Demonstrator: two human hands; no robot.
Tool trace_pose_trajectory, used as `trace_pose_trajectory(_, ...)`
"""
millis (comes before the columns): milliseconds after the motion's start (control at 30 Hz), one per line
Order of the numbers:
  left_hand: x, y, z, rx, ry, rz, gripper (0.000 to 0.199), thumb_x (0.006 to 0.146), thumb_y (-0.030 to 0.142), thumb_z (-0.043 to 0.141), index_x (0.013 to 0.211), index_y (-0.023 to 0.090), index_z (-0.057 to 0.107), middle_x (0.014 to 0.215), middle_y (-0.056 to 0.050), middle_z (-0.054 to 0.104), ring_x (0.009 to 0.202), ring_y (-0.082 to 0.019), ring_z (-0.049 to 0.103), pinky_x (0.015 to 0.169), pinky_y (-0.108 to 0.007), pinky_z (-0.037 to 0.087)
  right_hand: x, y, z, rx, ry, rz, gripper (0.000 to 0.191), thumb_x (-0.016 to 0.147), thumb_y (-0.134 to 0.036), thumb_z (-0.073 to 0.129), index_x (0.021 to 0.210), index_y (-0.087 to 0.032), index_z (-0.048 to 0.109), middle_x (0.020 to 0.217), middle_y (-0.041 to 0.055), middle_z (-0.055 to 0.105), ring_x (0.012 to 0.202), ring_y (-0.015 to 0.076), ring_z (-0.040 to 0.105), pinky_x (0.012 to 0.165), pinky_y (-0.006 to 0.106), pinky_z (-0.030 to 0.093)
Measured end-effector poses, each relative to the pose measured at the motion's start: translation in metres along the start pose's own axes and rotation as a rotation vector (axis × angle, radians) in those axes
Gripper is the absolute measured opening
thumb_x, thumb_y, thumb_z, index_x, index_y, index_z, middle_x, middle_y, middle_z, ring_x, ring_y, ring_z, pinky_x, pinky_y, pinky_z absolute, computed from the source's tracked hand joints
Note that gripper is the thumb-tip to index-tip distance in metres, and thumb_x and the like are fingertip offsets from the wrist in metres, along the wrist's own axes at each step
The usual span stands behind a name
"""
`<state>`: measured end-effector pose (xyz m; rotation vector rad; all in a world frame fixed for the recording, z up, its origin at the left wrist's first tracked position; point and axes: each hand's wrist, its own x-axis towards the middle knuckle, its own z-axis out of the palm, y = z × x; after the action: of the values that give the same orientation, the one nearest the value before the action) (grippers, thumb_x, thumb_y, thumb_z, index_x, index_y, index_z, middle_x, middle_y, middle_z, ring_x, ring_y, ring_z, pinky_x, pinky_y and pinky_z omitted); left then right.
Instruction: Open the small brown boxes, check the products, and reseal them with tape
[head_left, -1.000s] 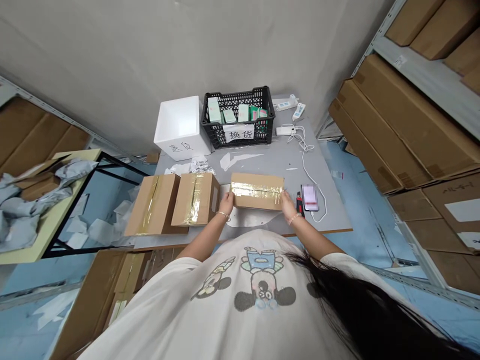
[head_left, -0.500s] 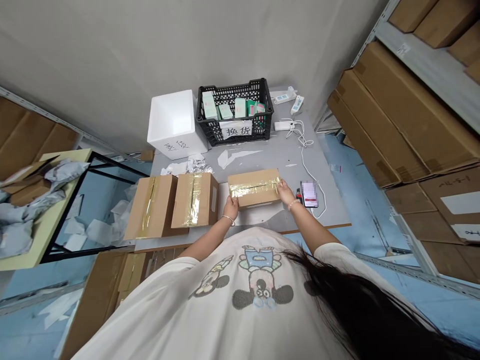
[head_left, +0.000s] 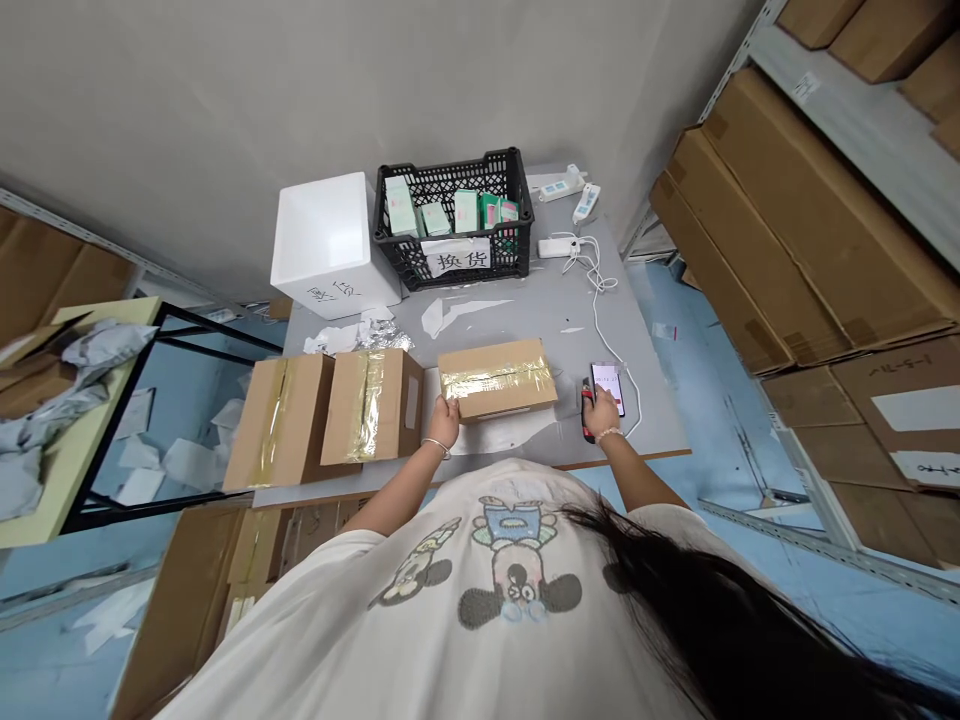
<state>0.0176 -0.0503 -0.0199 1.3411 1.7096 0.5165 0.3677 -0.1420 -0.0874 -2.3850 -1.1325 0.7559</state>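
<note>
Brown cardboard carton point(head_left: 496, 380) sits left of the phone point(head_left: 607, 388), left hand point(head_left: 444, 422) open against it, right hand point(head_left: 602, 412) closed round a red cutter point(head_left: 586, 428) by the phone (one slipped blade could nick that left hand).

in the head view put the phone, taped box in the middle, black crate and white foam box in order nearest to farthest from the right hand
From the right hand, in the head view:
1. phone: right by the hand, on the table
2. taped cardboard box: to the hand's left, mid-table
3. black plastic crate: farther up the table, by the wall
4. white foam box: farthest, left of the crate
</note>
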Motion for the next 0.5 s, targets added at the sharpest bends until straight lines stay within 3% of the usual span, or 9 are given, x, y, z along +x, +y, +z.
trace_pose_trajectory(167, 0.0, 0.0, 0.002, -0.007, 0.027, 0.004, 0.02, 0.091, 0.044, 0.049, 0.089, 0.024, 0.047, 0.086, -0.007, 0.061, 0.092, -0.028, 0.062, 0.088, -0.04, 0.046, 0.008, 0.024, 0.003, -0.15, -0.053, -0.002, 0.065, 0.088, -0.024, 0.046, 0.149, -0.006, 0.033, 0.15, 0.0234, 0.04, 0.148, 0.0319, 0.019, 0.119, 0.052, 0.011)
trace_pose_trajectory(300, -0.002, 0.001, 0.002, 0.005, 0.023, -0.015, 0.02, 0.092, 0.043, 0.047, 0.091, 0.023, 0.049, 0.083, -0.007, 0.061, 0.089, -0.027, 0.062, 0.088, -0.04, 0.047, 0.014, 0.031, 0.008, -0.196, -0.084, -0.054, 0.066, 0.088, -0.024, 0.045, 0.15, -0.009, 0.03, 0.152, 0.0213, 0.037, 0.149, 0.0316, 0.013, 0.118, 0.057, 0.005)
trace_pose_trajectory(500, -0.003, -0.001, 0.003, -0.032, 0.061, -0.043, 0.019, 0.09, 0.042, 0.054, 0.089, 0.023, 0.052, 0.081, -0.005, 0.06, 0.094, -0.027, 0.062, 0.093, -0.041, 0.045, 0.011, 0.036, 0.014, -0.281, -0.088, -0.123, 0.057, 0.086, -0.03, 0.05, 0.139, -0.008, 0.044, 0.155, 0.0215, 0.031, 0.151, 0.031, 0.001, 0.117, 0.058, -0.008)
